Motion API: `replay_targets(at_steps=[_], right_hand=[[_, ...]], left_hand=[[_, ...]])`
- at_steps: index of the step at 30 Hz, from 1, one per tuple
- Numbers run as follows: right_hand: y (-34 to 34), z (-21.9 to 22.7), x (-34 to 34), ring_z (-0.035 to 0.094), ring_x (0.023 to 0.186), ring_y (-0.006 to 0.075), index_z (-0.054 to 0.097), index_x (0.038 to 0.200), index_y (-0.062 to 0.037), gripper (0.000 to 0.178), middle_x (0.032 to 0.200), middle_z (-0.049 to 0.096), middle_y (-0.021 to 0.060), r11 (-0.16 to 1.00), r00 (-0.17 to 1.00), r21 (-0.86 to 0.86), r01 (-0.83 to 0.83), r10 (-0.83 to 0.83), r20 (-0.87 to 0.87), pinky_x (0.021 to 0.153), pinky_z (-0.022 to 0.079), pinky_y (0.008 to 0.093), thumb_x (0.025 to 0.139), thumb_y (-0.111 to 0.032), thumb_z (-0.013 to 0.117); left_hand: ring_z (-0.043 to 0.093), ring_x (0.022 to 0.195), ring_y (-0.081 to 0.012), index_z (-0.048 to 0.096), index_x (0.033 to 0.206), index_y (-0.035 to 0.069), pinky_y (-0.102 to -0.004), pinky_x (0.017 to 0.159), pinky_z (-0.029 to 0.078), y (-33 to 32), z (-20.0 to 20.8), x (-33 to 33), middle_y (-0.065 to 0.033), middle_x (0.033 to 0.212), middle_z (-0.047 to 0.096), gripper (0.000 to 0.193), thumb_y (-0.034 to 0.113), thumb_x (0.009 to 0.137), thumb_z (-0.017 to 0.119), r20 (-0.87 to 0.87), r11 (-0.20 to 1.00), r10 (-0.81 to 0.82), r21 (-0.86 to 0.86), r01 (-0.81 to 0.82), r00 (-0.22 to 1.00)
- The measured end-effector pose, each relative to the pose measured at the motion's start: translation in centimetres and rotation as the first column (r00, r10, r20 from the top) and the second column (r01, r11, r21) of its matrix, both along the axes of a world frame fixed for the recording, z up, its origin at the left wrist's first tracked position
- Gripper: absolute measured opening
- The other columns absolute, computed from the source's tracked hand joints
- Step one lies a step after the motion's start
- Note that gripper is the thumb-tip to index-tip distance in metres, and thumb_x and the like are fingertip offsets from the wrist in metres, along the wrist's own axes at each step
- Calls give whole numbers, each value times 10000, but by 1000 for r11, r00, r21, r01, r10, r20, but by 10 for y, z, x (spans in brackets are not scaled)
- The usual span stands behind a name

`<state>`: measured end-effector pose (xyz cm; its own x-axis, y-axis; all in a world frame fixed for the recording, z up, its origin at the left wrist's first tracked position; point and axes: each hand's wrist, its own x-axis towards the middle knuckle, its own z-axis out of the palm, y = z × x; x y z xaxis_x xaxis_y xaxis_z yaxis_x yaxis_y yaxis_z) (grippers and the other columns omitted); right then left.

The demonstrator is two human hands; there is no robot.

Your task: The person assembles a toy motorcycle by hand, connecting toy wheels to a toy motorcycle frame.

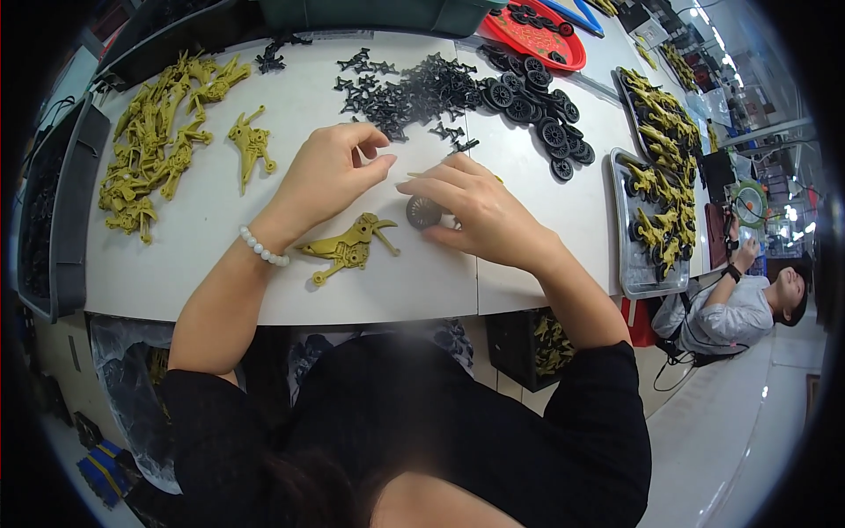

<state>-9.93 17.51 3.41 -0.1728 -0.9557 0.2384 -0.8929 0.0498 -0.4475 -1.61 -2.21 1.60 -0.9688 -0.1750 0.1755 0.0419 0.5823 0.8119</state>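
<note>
My left hand (330, 176), with a pale bead bracelet on its wrist, hovers above the white table, its fingers curled and thumb apart, nothing visible between them. My right hand (484, 211) has its thumb and fingers around a dark spoked wheel (423, 211), blurred by motion. A yellowish bit shows at its fingertips, too small to name. Between my forearms lies a yellow-green plastic motorbike body (350, 246). Another such body (252, 150) rests beyond my left wrist. Small black plastic parts (414, 92) are heaped ahead of my hands, beside a pile of black wheels (537, 110).
More yellow-green bodies (158, 141) are piled at the left. Grey bins (53, 211) flank that side. A red basin (576, 53) stands at the back. Assembled toy motorbikes fill a metal tray (627, 264) at the right. A seated co-worker (731, 308) is farther right.
</note>
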Motion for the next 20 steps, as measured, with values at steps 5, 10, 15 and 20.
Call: replay_targets(at_steps=[5,10,15,20], right_hand=[[3,-2,-3,508,932,244,554,1123,-96,520,952,580,61,999,999,-17,27,-26,47,822,430,346,628,-78,712],[10,-2,-3,507,920,240,542,1141,-98,546,934,580,64,996,988,-3,86,-85,130,809,434,342,624,-70,717],[10,-1,1,499,918,227,538,1178,-101,582,928,578,55,996,980,17,84,-86,179,785,451,333,629,-64,729],[9,-3,3,496,912,240,538,1189,-122,570,996,551,87,995,980,69,69,-80,183,802,459,329,651,-73,723]], left_hand=[[539,693,-122,615,922,-11,-244,625,439,-8,24,17,-69,789,616,268,207,773,658,92,998,45,40,-49,995],[513,911,-262,547,1035,-30,-340,783,422,4,32,68,-148,975,540,584,357,649,750,83,887,-109,-441,134,991],[475,946,-280,527,1031,-6,-356,819,392,25,17,105,-125,983,500,546,268,619,757,90,841,19,-540,33,996],[446,983,-257,527,1036,11,-367,817,377,18,-1,113,-114,1059,462,481,204,645,729,123,834,37,-550,37,992]])
